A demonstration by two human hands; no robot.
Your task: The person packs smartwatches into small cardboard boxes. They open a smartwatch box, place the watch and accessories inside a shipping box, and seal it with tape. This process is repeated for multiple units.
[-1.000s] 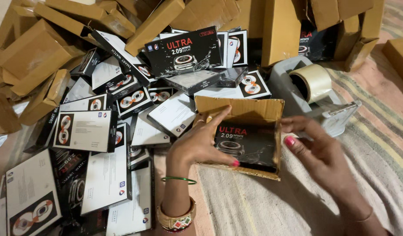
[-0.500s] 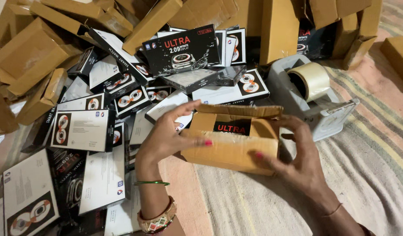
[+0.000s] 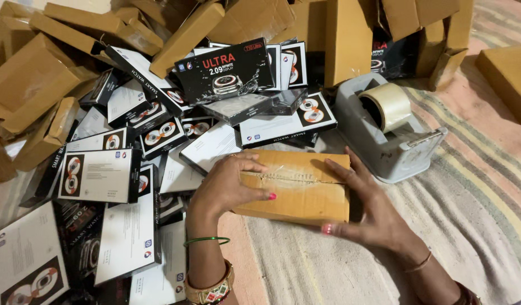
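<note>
A small brown cardboard box [image 3: 303,189] lies on the striped cloth in front of me, its flaps down and a strip of clear tape along the seam. My left hand [image 3: 229,186] rests flat on the box's left end, fingers spread over the top. My right hand [image 3: 368,212] grips its right end, thumb at the lower front corner. A grey tape dispenser [image 3: 385,141] with a roll of clear tape [image 3: 390,104] stands just beyond the box to the right.
A heap of black-and-white smartwatch boxes [image 3: 159,141] covers the floor to the left and behind. Flat and folded brown cartons [image 3: 40,79] pile up along the back and far left. The striped cloth [image 3: 486,186] stretches to the right.
The brown box stood open with a black product box inside. Its flaps have since been folded shut and it now lies flat, both hands pressing on it.
</note>
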